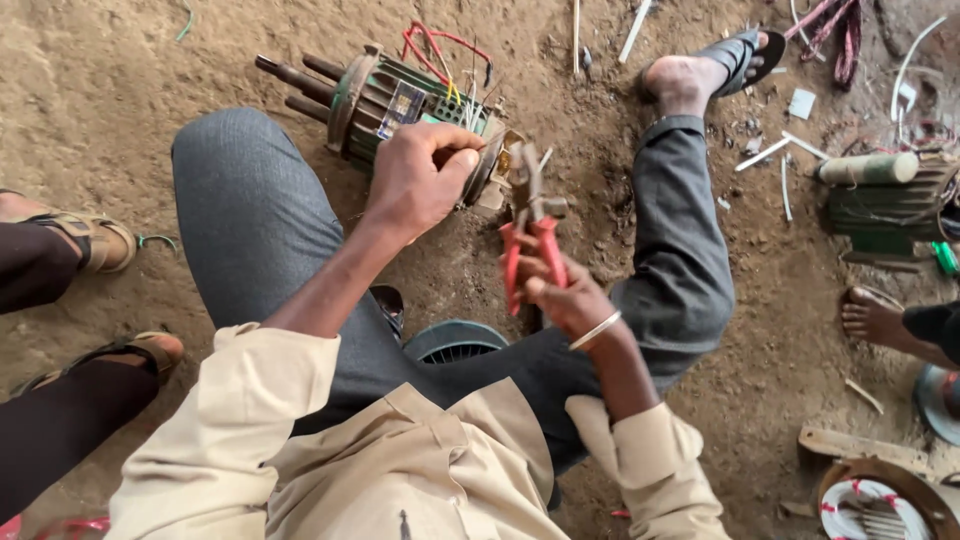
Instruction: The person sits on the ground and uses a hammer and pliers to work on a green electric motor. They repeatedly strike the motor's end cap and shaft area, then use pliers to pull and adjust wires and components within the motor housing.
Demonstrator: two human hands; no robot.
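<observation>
Far left: 2 sandalled feet (95, 240) of another person, on bare dirt ground (90, 90).

Left of middle: left hand (415, 180) clenched tight around the near end of a green electric motor stator (400, 105), fingers curled over its top edge, thumb side toward the wires. Stator lying on its side on the dirt, beyond the seated person's grey-trousered left knee (250, 200), 3 dark bolts sticking out at its far left end, red wires (435, 45) looping up from the winding.

Middle: right hand (565, 295) wrapped around the red handles of a pair of pliers (530, 225), handles squeezed near together, metal nose pointing up, just beside the stator's right end; whether touching, cannot tell. Silver bangle on that wrist.

Below, between the legs: round dark fan cover (455, 340), mostly hidden.

Right: another green stator (885, 205) on the ground, a bare foot (880, 320) near it.

Bottom right corner: round metal housing (875, 500) holding white-and-red windings.
</observation>
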